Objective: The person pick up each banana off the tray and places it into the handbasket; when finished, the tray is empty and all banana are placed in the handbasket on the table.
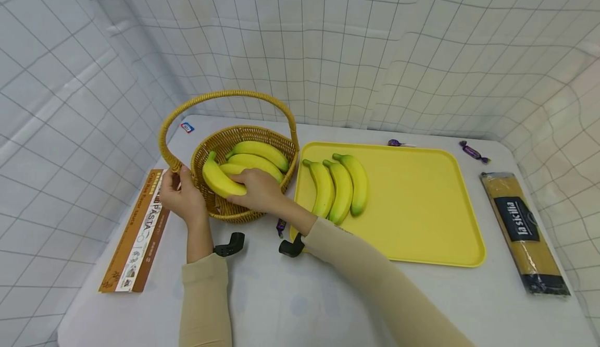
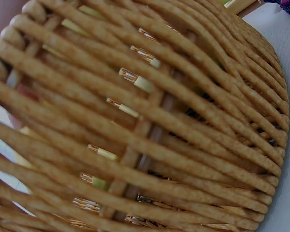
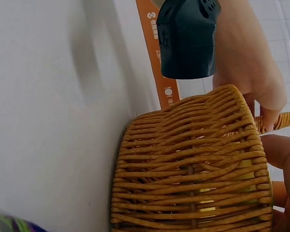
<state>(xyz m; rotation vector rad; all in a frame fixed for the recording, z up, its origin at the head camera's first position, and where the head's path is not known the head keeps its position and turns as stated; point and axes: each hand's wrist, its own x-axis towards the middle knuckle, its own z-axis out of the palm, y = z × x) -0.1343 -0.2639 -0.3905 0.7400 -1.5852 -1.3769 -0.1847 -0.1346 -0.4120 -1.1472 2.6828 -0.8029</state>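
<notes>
Evidently the right hand [image 1: 259,188] grips 1 banana [image 1: 218,176] near the left hand [image 1: 184,197], which seemingly pinches the handle [image 1: 229,93].

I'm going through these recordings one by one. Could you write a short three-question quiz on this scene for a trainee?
1. Multiple choice: What does the left hand grip?
A) the pasta packet
B) the handle of the basket
C) a lollipop

2. True or false: Three bananas lie on the yellow tray.

3. Open: What does the right hand hold, and where?

Key:
1. B
2. True
3. A banana, in or just above the basket; its exact height is hard to tell.
</notes>
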